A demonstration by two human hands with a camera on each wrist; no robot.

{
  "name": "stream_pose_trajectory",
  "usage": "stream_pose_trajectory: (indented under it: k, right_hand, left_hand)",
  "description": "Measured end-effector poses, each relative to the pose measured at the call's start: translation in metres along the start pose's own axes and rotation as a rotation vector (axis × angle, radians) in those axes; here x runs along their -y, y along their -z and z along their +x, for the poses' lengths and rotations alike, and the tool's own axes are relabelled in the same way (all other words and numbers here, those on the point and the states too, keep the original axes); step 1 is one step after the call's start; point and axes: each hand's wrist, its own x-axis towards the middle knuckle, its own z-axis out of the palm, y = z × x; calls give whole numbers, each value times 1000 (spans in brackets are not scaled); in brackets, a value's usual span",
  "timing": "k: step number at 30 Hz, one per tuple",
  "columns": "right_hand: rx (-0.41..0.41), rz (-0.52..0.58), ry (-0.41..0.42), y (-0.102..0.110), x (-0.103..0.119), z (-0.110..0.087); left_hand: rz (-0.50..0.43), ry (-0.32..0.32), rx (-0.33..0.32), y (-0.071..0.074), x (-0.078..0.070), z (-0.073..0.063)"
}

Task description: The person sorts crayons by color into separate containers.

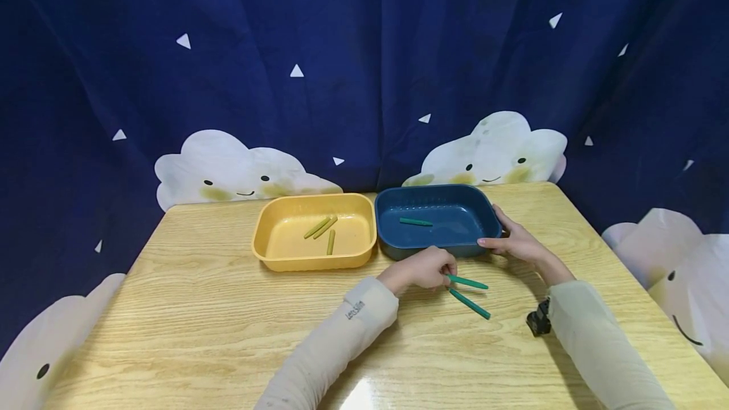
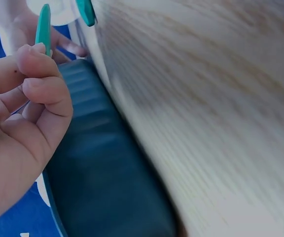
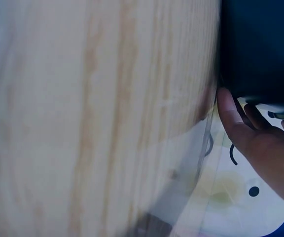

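With thumb and fingertips my left hand [image 1: 424,267] pinches a green crayon [image 1: 469,282] by one end, in front of the blue bin [image 1: 438,249]. In the left wrist view this crayon [image 2: 44,28] points up from the fingertips. A second green crayon [image 1: 470,304] lies on the table just nearer to me. Inside the blue bin rests another green crayon [image 1: 416,222]. My right hand [image 1: 521,244] holds the bin's right end, thumb at the front corner and fingers along the side. The right wrist view shows the thumb [image 3: 229,109] against the bin's dark wall.
A yellow bin [image 1: 313,263] stands directly left of the blue one, with several yellowish crayons [image 1: 325,227] in it. On the wooden table [image 1: 188,309], a small black object [image 1: 538,319] appears beside my right sleeve. A dark blue curtain [image 1: 342,18] hangs behind the table.
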Motion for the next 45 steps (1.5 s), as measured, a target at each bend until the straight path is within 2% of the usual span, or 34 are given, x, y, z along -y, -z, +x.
stream_pose_trajectory:
  k: [14,22,27,39,45]
  right_hand:
    - [-1,12,-4,-2,-1,1]
    - [-5,-6,-8,-1,0,2]
    - [-3,6,-20,-1,1,2]
    - [-21,-19,-10,0,-2,2]
    - [-14,-22,-24,0,0,1]
  left_hand:
    - [-66,-19,-49,16,-4,-10]
    - [-108,-54,-78,26,-5,-15]
    - [-138,-65,-117,35,-5,-15]
    - [-190,15,-255,58,-2,-11]
    - [-211,62,-288,71,1,-6]
